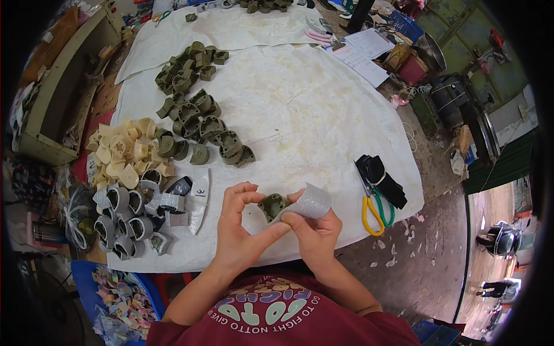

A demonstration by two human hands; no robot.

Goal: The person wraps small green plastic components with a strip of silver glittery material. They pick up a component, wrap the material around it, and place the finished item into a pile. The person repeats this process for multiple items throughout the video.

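Between my hands is an olive-green shoe heel [272,209], hollow with ribs inside. My left hand [238,226] curves round its left side, index fingertip near its rim and thumb stretched along the underside. My right hand [316,233] pinches a silver glitter strip [313,202], thumb in front; the strip runs along the heel's right side and its free end sticks up. Part of the heel hides behind the strip. To the left lie silver-covered heels [138,228] in a heap, and ahead of them bare green heels [202,118] spread in a long cluster.
Cream heels [124,147] are piled at the left edge of the white-covered table [311,115]. A flat white piece [200,202] lies nearer me. On the right are scissors [373,216] with yellow and green handles beside a black bundle [384,179]. A blue scrap bin [153,288] stands below left.
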